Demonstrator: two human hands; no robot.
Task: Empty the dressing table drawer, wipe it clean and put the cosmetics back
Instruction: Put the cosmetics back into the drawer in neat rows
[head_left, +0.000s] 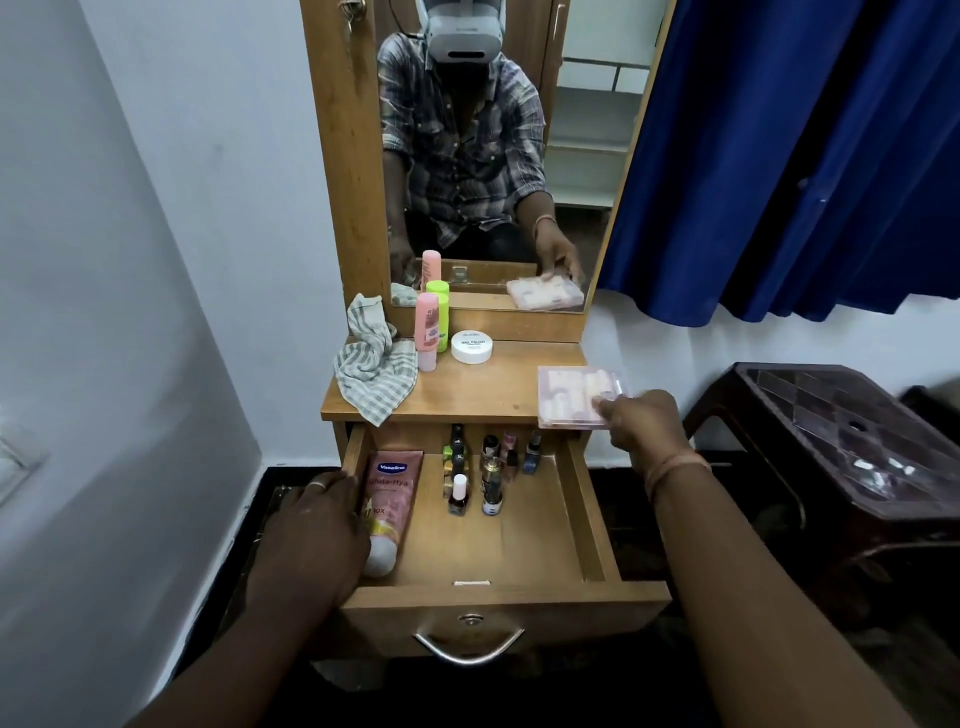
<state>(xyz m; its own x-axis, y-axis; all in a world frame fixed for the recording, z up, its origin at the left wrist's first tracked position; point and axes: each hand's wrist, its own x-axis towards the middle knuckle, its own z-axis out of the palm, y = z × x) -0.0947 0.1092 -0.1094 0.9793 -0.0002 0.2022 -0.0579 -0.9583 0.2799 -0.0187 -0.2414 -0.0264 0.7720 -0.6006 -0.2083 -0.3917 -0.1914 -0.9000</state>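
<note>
The wooden drawer (530, 545) stands pulled out. Inside lie a pink Vaseline tube (390, 499) along the left wall and several nail polish bottles (483, 473) at the back. My left hand (311, 530) rests on the drawer's left wall, touching the tube. My right hand (647, 428) pinches a clear pink makeup palette (574, 392) at the right end of the tabletop (488, 389), partly over its edge. A checked cloth (375, 371) lies on the tabletop's left side.
A pink bottle (427, 330), a green bottle (440, 312) and a white round jar (471, 346) stand near the mirror (493, 156). A dark plastic stool (852, 441) is at the right, under a blue curtain (805, 156). A white wall is on the left.
</note>
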